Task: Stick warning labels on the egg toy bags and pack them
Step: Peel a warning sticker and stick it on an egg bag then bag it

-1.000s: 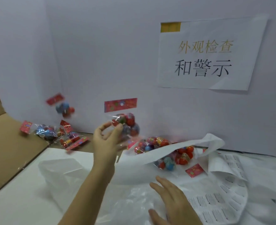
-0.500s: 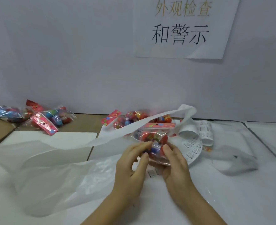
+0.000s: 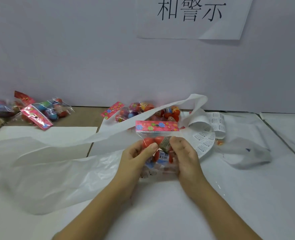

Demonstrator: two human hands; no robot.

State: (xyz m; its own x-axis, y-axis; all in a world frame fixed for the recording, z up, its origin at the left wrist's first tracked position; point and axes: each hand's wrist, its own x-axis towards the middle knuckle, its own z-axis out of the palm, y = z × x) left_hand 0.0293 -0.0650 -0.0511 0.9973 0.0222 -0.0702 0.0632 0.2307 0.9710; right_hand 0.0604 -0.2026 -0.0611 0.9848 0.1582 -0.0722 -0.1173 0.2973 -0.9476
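Both grips clenched on one egg toy bag [image 3: 158, 149], left hand [image 3: 134, 161] and right hand [image 3: 186, 158] pinching its sides, bag raised just over the white bench [image 3: 178, 205] centre, near the label roll [image 3: 205, 142].

The one head-worn camera looks forward and down along the person's forearms toward a pale wall [image 3: 74, 58], whose paper sign [image 3: 191, 26] is cut by the top edge. It sits close over the white table [image 3: 243, 196]; left hand [image 3: 134, 160] and right hand [image 3: 186, 156], gripping an egg toy bag [image 3: 161, 154], fill mid-frame.
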